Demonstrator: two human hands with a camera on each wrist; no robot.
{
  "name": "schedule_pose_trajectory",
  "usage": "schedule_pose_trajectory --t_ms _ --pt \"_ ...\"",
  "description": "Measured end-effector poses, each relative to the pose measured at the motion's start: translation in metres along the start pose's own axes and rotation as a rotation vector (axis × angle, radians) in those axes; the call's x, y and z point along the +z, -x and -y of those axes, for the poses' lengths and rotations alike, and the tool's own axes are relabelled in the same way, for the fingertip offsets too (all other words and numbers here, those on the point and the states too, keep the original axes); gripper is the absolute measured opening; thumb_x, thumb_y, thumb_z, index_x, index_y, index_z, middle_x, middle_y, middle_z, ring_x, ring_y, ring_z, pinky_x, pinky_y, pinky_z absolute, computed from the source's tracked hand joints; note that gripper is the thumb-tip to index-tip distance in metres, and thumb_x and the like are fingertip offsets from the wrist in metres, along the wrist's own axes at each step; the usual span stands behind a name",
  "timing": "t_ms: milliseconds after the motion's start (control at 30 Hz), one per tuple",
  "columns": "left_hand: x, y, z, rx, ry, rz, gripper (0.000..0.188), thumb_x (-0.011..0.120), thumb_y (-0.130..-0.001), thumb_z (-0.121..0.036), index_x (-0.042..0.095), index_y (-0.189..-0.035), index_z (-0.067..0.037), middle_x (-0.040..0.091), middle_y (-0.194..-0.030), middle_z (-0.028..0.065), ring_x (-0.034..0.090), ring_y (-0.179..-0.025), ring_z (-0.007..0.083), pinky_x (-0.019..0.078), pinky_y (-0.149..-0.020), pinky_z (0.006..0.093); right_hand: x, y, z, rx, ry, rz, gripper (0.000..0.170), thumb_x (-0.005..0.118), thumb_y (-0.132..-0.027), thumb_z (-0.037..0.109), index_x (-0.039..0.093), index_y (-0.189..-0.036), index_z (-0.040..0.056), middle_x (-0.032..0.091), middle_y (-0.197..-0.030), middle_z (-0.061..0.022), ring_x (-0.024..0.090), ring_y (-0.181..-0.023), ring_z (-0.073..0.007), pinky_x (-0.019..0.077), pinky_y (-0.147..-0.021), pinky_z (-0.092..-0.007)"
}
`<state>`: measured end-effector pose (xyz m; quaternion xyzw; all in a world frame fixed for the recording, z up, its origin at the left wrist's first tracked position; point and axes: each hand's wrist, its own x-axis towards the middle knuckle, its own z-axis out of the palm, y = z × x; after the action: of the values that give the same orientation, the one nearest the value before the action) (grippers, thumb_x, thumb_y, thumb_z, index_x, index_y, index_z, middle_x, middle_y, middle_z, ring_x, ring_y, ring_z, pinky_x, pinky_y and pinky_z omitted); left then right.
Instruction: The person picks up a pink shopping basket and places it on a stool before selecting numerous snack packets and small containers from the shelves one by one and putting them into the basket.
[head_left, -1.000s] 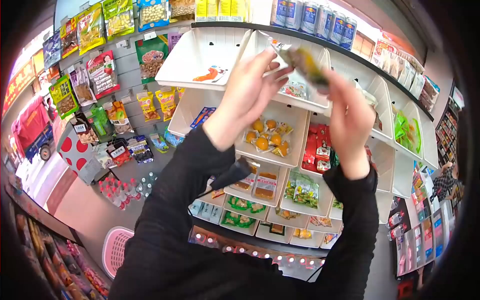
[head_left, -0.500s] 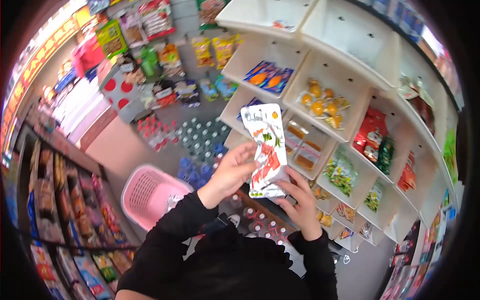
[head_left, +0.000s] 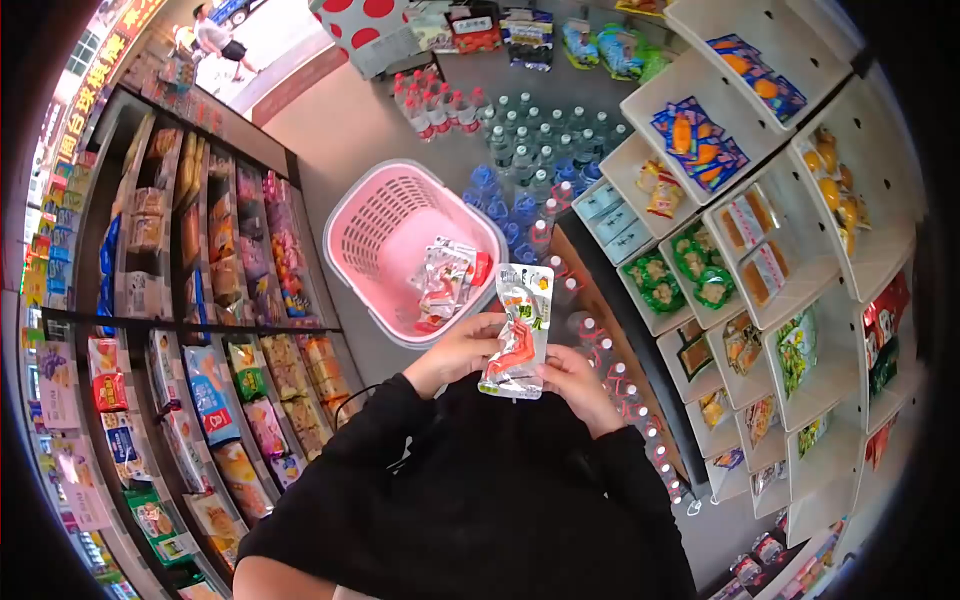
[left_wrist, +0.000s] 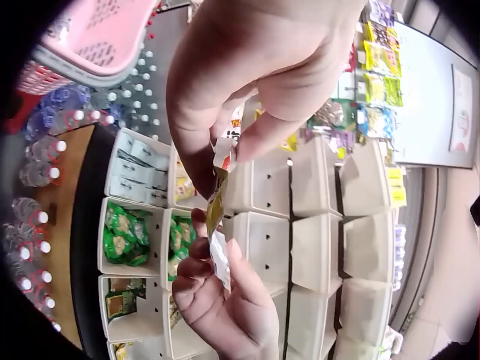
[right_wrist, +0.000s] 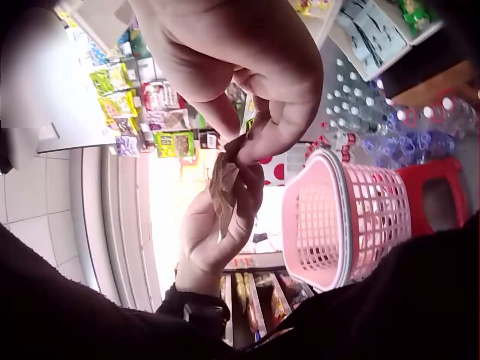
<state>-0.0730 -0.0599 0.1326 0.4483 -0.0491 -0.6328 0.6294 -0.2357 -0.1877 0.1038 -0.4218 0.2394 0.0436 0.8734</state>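
Both hands hold one silvery snack packet (head_left: 520, 335) with red and green print, upright in front of the chest. My left hand (head_left: 458, 352) pinches its left edge between thumb and fingers. The right hand (head_left: 580, 385) pinches the lower right edge. In the left wrist view the packet (left_wrist: 218, 202) shows edge-on, with the left hand (left_wrist: 255, 82) above it and the right hand (left_wrist: 229, 304) below. Just beyond the hands stands a pink basket (head_left: 350, 215) with several similar packets (head_left: 450, 285) inside.
White shelf bins (head_left: 790, 290) of packaged snacks line the right side. Bottles (head_left: 545, 150) stand on the floor beyond the basket, with more along the bins' foot. A snack rack (head_left: 215, 330) fills the left. A person (head_left: 218, 40) is outside at the top left.
The hands came down from the upper bins with the packet to chest height. The head view swung down and left, bringing the whole pink basket into sight.
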Motion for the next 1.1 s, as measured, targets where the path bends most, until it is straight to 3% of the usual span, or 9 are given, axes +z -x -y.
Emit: schedule_pose_trajectory --t_ms 167,267,400,567,667,900,967,1000,1100 --pt "-0.066 0.009 0.001 -0.072 0.105 -0.012 0.041 0.047 -0.078 0.003 0.036 -0.117 0.002 0.050 -0.106 0.0100 0.053 -0.093 0.0176 0.0462 -0.076 0.0283 0.027 -0.052 -0.024 0.119 0.031 0.060 0.035 0.053 -0.080 0.012 0.043 -0.111 -0.0004 0.055 -0.097 -0.0081 0.055 -0.085 -0.0134 0.0452 -0.073 -0.0259" --pt "-0.089 0.020 -0.021 -0.085 0.120 -0.126 0.041 0.049 -0.075 0.005 0.039 -0.115 0.005 0.052 -0.102 0.0106 0.055 -0.089 0.0177 0.0466 -0.073 0.0285 0.054 -0.092 -0.035 0.127 -0.008 0.022 0.031 0.052 -0.079 0.010 0.045 -0.108 0.0010 0.056 -0.089 -0.0043 0.054 -0.076 -0.0100 0.0438 -0.065 -0.0223" --pt "-0.156 0.005 -0.028 -0.098 -0.029 -0.204 0.028 0.050 -0.072 0.007 0.048 -0.100 0.004 0.054 -0.076 0.0068 0.052 -0.058 0.0113 0.0410 -0.049 0.0218 0.087 -0.143 -0.038 0.184 0.114 -0.096 0.028 0.052 -0.077 0.009 0.048 -0.103 0.0010 0.056 -0.087 -0.0047 0.054 -0.077 -0.0099 0.0443 -0.065 -0.0222" --pt "-0.230 -0.031 -0.016 -0.176 -0.172 -0.264 0.023 0.048 -0.068 0.009 0.052 -0.090 0.007 0.054 -0.075 0.0077 0.052 -0.060 0.0129 0.0405 -0.050 0.0230 0.088 -0.205 -0.089 0.102 0.227 -0.237 0.028 0.053 -0.071 0.005 0.048 -0.098 -0.0022 0.056 -0.088 -0.0095 0.055 -0.080 -0.0165 0.0441 -0.067 -0.0268" --pt "-0.249 -0.046 -0.011 -0.128 -0.291 -0.358 0.017 0.047 -0.063 0.009 0.054 -0.077 0.006 0.053 -0.067 0.0084 0.049 -0.054 0.0144 0.0359 -0.045 0.0255 0.093 -0.211 -0.100 -0.008 0.596 -0.336 0.039 0.055 -0.067 0.007 0.046 -0.103 -0.0070 0.055 -0.094 -0.0191 0.055 -0.086 -0.0270 0.0425 -0.074 -0.0314" --pt "-0.258 -0.061 0.016 -0.058 -0.083 -0.357 0.025 0.047 -0.062 0.013 0.050 -0.085 0.007 0.051 -0.076 0.0088 0.051 -0.063 0.0167 0.0392 -0.050 0.0265 0.087 -0.183 -0.072 0.067 0.630 -0.131 0.038 0.053 -0.074 0.006 0.045 -0.110 -0.0035 0.055 -0.099 -0.0130 0.052 -0.094 -0.0203 0.0419 -0.079 -0.0292" --pt "-0.266 -0.056 0.012 -0.198 -0.214 -0.231 0.031 0.048 -0.060 0.012 0.049 -0.091 0.006 0.052 -0.082 0.0102 0.053 -0.072 0.0191 0.0419 -0.057 0.0278 0.081 -0.175 -0.072 0.049 0.629 -0.124 0.034 0.052 -0.076 0.008 0.048 -0.108 -0.0025 0.056 -0.098 -0.0123 0.053 -0.093 -0.0200 0.0424 -0.078 -0.0287" --pt "-0.265 -0.058 0.012 -0.243 -0.621 -0.275 0.034 0.049 -0.062 0.007 0.049 -0.097 0.007 0.054 -0.088 0.0145 0.054 -0.078 0.0223 0.0429 -0.068 0.0299 0.080 -0.167 -0.066 0.029 0.628 -0.106 0.033 0.052 -0.076 0.008 0.048 -0.107 -0.0024 0.056 -0.098 -0.0120 0.053 -0.093 -0.0188 0.0426 -0.077 -0.0284" --pt "-0.252 -0.064 0.007 -0.014 -1.101 -0.297 0.032 0.049 -0.060 0.000 0.054 -0.092 0.004 0.058 -0.079 0.0163 0.058 -0.076 0.0245 0.0442 -0.063 0.0310 0.055 -0.158 -0.076 0.000 0.602 -0.016 0.032 0.052 -0.077 0.009 0.048 -0.107 -0.0020 0.056 -0.099 -0.0119 0.053 -0.092 -0.0180 0.0424 -0.078 -0.0288"
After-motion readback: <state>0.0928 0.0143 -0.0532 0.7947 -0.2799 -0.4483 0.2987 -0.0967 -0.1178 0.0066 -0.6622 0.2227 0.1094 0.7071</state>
